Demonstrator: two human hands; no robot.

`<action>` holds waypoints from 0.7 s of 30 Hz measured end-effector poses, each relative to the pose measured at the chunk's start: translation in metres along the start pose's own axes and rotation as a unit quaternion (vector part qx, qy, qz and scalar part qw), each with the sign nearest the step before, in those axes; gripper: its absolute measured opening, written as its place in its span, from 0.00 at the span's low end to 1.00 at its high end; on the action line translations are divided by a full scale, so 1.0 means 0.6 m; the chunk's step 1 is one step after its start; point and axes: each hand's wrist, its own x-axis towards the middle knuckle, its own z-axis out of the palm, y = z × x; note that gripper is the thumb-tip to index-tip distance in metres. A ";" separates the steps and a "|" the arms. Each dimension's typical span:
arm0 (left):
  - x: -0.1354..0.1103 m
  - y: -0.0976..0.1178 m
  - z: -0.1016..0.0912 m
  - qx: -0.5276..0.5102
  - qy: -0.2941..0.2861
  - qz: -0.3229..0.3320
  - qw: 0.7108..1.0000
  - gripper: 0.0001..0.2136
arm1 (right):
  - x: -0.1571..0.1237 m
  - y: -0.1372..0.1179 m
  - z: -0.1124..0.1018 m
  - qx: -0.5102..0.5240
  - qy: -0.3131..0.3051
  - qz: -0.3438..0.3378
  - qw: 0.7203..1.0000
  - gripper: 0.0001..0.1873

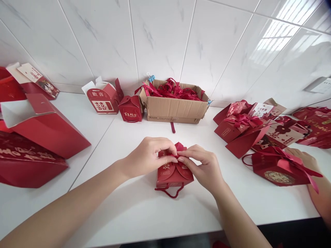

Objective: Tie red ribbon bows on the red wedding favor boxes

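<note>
Red paperboard gift box [174,178] rests on the smooth white tabletop [124,213] directly in front of the person, its curved flaps closed across the top and printed with pale gold characters. A twisted dark-red cord handle [173,197] loops out on the near side and lies on the surface. Left hand [147,155] and right hand [203,165] meet over the box, thumb and forefinger of each pinched narrow on a glossy red ribbon [179,146]; the fingertips hide most of it.

Behind stands a long corrugated carton [173,109], brown and ragged-edged, heaped with tangled shiny ribbons [172,90]. Blue binder clips [151,78] grip its corners. Just left of it sits a small red box with gold lettering [130,112], next to an open carton with a double-happiness panel [104,103].

Far left, a larger folded box [51,131] shows a white lining. At right — beside a cluster of ribboned boxes [230,129] — a co-worker's hand [301,155] is at a faceted box with a round gold emblem [275,168].
</note>
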 end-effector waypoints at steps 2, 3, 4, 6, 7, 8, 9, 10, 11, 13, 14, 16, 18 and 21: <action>0.000 0.002 0.001 0.017 0.008 0.017 1.000 0.04 | -0.001 0.002 -0.002 -0.015 -0.019 0.005 1.000 0.07; 0.000 0.002 0.001 0.019 0.012 0.020 1.000 0.04 | -0.001 0.001 -0.003 -0.017 -0.029 0.010 0.999 0.07; 0.000 0.003 0.002 0.018 0.016 0.018 1.000 0.05 | -0.001 0.001 -0.004 -0.018 -0.041 0.015 0.999 0.07; 0.001 0.004 0.004 0.010 0.024 0.000 1.000 0.05 | 0.000 -0.002 -0.005 -0.021 -0.060 0.031 0.997 0.06; 0.001 0.005 0.005 0.003 0.027 -0.011 1.000 0.04 | 0.001 -0.004 -0.005 -0.025 -0.065 0.041 0.997 0.05; 0.001 0.005 0.005 -0.005 0.029 -0.023 0.999 0.04 | 0.001 -0.006 -0.005 -0.031 -0.066 0.051 0.996 0.04; 0.001 0.006 0.006 -0.016 0.030 -0.036 0.999 0.03 | 0.001 -0.008 -0.005 -0.039 -0.065 0.062 0.995 0.05; 0.001 0.006 0.007 -0.030 0.029 -0.047 0.998 0.03 | 0.002 -0.009 -0.004 -0.044 -0.062 0.072 0.994 0.05; 0.001 0.006 0.008 -0.046 0.028 -0.059 0.997 0.03 | 0.002 -0.010 -0.004 -0.046 -0.061 0.081 0.994 0.04; 0.002 0.005 0.010 -0.074 0.028 -0.084 0.993 0.03 | 0.002 -0.010 -0.002 -0.038 -0.061 0.095 0.993 0.03; 0.002 0.004 0.011 -0.080 0.031 -0.097 0.992 0.04 | 0.002 -0.010 -0.002 -0.032 -0.064 0.100 0.992 0.04; 0.003 0.001 0.012 -0.080 0.041 -0.116 0.989 0.05 | 0.002 -0.009 -0.001 -0.019 -0.067 0.110 0.992 0.06; 0.004 -0.002 0.013 -0.086 0.042 -0.125 0.988 0.05 | 0.002 -0.007 -0.002 -0.004 -0.067 0.120 0.991 0.07; 0.007 -0.007 0.013 -0.129 0.033 -0.125 0.983 0.05 | 0.003 -0.004 -0.006 0.037 -0.085 0.142 0.985 0.09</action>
